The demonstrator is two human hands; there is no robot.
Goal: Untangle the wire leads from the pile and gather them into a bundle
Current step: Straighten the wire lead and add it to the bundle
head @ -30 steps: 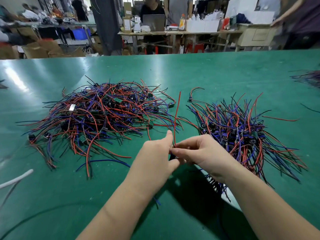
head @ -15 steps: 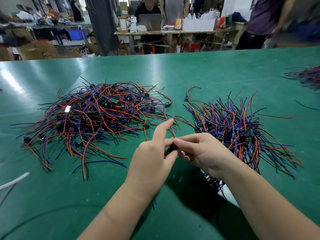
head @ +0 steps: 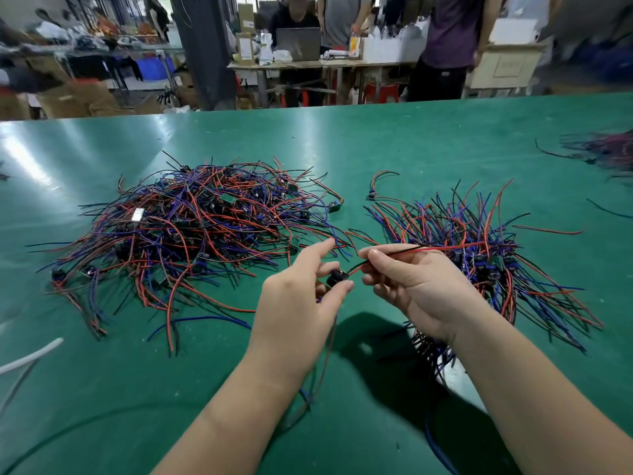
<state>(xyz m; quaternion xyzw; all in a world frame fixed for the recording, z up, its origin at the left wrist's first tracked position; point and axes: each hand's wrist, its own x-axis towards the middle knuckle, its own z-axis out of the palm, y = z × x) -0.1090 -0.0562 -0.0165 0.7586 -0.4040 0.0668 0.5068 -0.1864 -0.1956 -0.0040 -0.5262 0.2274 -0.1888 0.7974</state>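
A tangled pile of red, blue and black wire leads point(head: 191, 231) lies on the green table point(head: 394, 149) to the left. On the right, a gathered bundle of leads point(head: 479, 248) fans out, partly hidden under my right forearm. My left hand point(head: 301, 296) pinches the small black round part point(head: 335, 278) of one lead between thumb and fingers, index finger extended. My right hand point(head: 411, 286) grips that lead's red and black wires point(head: 404, 250), which run rightward over the bundle. Both hands are just above the table between the two heaps.
A single lead point(head: 380, 183) lies apart behind the bundle. More wires point(head: 606, 152) sit at the far right edge. A white cable point(head: 30, 354) lies at the left edge. People stand at desks point(head: 342, 63) beyond the table.
The red wire that stood upright between my hands now runs sideways to the right. My right hand has slid along the wires, away from the black part held by my left hand.
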